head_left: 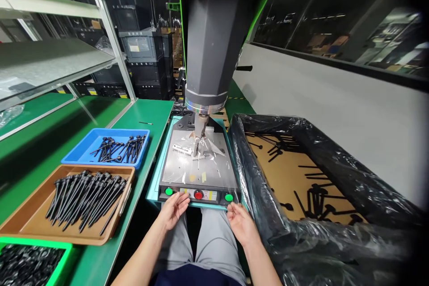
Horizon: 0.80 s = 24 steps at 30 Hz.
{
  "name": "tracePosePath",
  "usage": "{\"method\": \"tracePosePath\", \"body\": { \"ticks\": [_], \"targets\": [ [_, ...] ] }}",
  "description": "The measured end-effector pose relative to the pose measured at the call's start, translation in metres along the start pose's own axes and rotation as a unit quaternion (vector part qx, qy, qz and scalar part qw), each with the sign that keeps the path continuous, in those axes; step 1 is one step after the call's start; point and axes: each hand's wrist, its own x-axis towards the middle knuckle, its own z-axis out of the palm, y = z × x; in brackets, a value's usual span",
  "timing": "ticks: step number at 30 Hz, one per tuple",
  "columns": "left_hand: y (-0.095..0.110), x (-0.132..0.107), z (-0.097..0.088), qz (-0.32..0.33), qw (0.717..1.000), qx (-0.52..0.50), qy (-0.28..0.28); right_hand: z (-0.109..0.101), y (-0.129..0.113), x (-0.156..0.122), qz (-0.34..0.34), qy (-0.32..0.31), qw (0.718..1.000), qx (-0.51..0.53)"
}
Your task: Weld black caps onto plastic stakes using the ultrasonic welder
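Left hand [172,210] and right hand [241,224], loosely spread and empty, touch the press front [214,196] by its green buttons [169,191]; the horn [200,127] seems down on the workpiece [196,151]. Many black pins [87,194] wait; few lie in the lined box [248,167].

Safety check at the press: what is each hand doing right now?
Left hand: open, empty, fingers at the control panel edge.
Right hand: open, empty, below the right green button.

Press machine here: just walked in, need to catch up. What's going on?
A seated person's empty hands rest at the machine's front panel: left hand beside the left green button, right hand beside the right green button. The tip is low over the plate. Black pins lie in the brown tray and blue tray.
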Motion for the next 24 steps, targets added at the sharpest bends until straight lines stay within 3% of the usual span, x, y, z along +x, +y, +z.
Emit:
{"method": "tracePosePath", "body": {
  "ticks": [8,14,18,24],
  "targets": [
    [0.016,0.002,-0.008,0.079,0.992,-0.099,-0.005,0.009,-0.007,-0.013,0.040,-0.032,0.998,0.040],
    [0.032,-0.011,-0.016,0.189,0.981,-0.036,0.027,0.005,-0.008,-0.024,0.053,-0.019,0.997,0.049],
    [0.019,-0.031,-0.032,0.196,0.978,0.032,0.061,-0.011,0.001,-0.036,0.046,0.004,0.998,0.035],
    [-0.022,-0.064,-0.067,0.168,0.974,0.090,0.122,-0.042,0.019,-0.066,0.040,0.049,0.998,0.014]
  ]
}}
